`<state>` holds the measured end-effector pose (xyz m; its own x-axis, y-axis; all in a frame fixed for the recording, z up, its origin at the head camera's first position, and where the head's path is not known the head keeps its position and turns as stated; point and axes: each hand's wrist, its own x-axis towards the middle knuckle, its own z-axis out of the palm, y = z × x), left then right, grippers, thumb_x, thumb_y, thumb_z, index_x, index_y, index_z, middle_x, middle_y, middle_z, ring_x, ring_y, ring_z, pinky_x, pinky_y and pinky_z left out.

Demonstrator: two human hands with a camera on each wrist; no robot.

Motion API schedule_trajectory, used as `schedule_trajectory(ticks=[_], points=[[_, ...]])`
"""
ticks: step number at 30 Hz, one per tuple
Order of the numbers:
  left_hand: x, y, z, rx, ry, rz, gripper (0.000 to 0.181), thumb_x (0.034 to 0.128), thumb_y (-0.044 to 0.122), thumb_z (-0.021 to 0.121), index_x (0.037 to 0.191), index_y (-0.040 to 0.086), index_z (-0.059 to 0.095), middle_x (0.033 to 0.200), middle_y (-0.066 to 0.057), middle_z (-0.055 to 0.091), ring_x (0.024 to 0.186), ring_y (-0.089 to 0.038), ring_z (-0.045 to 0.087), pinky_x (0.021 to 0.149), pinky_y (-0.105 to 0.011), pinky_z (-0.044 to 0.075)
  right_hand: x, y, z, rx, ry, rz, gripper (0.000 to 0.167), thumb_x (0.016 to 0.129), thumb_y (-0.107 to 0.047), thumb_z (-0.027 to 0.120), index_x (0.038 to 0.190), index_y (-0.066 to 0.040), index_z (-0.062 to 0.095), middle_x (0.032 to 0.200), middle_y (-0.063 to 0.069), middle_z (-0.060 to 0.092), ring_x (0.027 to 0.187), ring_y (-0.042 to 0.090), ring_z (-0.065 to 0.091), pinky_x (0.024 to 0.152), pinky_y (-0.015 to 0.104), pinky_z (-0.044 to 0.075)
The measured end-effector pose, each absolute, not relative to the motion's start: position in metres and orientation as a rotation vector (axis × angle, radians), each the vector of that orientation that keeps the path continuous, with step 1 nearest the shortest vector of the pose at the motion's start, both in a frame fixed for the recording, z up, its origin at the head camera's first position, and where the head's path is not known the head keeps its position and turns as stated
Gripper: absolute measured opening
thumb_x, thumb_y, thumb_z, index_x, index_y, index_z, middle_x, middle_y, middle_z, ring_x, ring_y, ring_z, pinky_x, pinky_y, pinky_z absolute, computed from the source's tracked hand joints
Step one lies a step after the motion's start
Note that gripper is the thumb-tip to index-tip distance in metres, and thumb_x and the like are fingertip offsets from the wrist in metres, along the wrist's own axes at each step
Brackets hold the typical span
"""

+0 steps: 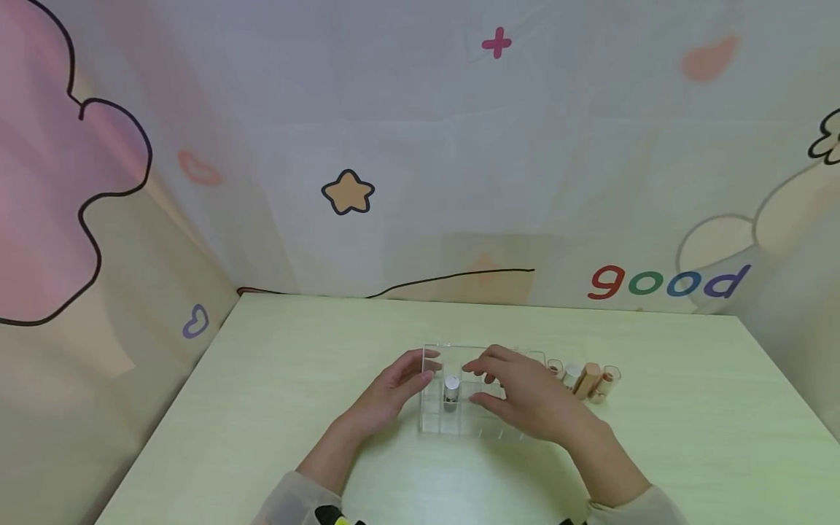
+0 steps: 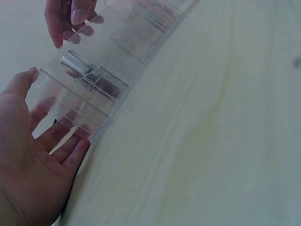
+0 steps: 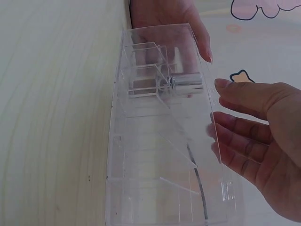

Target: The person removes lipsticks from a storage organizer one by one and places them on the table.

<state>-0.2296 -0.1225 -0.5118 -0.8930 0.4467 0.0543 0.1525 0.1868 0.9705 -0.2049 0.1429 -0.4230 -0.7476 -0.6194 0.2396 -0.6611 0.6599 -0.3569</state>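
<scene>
A clear plastic organizer with divided compartments stands on the table. In one compartment near its left end, a lipstick tube with a shiny silver cap is upright; the cap rises above the dividers. My left hand grips the organizer's left end, its thumb at the near upper edge and its fingers around the side. Over the middle of the organizer is my right hand, thumb and fingers apart, loosely bent and holding nothing, a little right of the lipstick.
Several more lipstick tubes sit in a row beside the organizer's right end, among them an orange-brown one and a clear-capped one. A printed cloth backdrop rises behind the pale table.
</scene>
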Motion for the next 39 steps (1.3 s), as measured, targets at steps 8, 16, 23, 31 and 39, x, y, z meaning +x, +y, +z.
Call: schedule_trajectory(ticks=[8, 16, 23, 31, 39], points=[[-0.228, -0.122, -0.51, 0.58, 2.215, 1.769, 0.047, 0.1085, 0.039, 0.054, 0.152, 0.023, 0.046, 0.148, -0.004, 0.059, 0.141, -0.026, 0.054, 0.12, -0.055, 0.037, -0.206, 0.136, -0.423, 1.075, -2.815, 0.63, 0.036, 0.092, -0.023, 0.08, 0.126, -0.012, 0.071, 0.118, -0.002, 0.069, 0.098, 0.014, 0.07, 0.084, 0.032, 0.059], [-0.228, -0.122, -0.51, 0.549, 2.234, 1.763, 0.046, 0.1077, 0.043, 0.054, 0.151, 0.028, 0.047, 0.148, -0.004, 0.06, 0.141, -0.026, 0.054, 0.121, -0.056, 0.036, -0.209, 0.126, -0.424, 1.084, -2.833, 0.644, 0.035, 0.093, -0.021, 0.079, 0.126, -0.011, 0.071, 0.119, 0.001, 0.069, 0.099, 0.018, 0.07, 0.085, 0.032, 0.059], [-0.229, -0.122, -0.511, 0.57, 2.235, 1.769, 0.045, 0.1082, 0.041, 0.054, 0.15, 0.027, 0.048, 0.147, -0.004, 0.06, 0.14, -0.027, 0.055, 0.121, -0.056, 0.037, -0.21, 0.12, -0.427, 1.09, -2.821, 0.638, 0.032, 0.094, -0.02, 0.079, 0.123, -0.012, 0.072, 0.117, 0.001, 0.069, 0.099, 0.017, 0.069, 0.086, 0.033, 0.06], [-0.23, -0.122, -0.513, 0.572, 2.223, 1.773, 0.044, 0.1087, 0.038, 0.054, 0.15, 0.025, 0.048, 0.146, -0.005, 0.06, 0.139, -0.027, 0.056, 0.12, -0.054, 0.038, -0.212, 0.115, -0.428, 1.119, -2.81, 0.636, 0.029, 0.093, -0.018, 0.078, 0.121, -0.01, 0.074, 0.114, 0.002, 0.069, 0.096, 0.016, 0.068, 0.086, 0.034, 0.059], [-0.23, -0.122, -0.512, 0.57, 2.219, 1.775, 0.043, 0.1089, 0.038, 0.053, 0.15, 0.027, 0.048, 0.147, -0.006, 0.06, 0.139, -0.027, 0.056, 0.12, -0.055, 0.037, -0.212, 0.112, -0.43, 1.13, -2.826, 0.647, 0.026, 0.094, -0.014, 0.077, 0.119, -0.01, 0.074, 0.113, 0.001, 0.068, 0.092, 0.018, 0.068, 0.083, 0.031, 0.058]])
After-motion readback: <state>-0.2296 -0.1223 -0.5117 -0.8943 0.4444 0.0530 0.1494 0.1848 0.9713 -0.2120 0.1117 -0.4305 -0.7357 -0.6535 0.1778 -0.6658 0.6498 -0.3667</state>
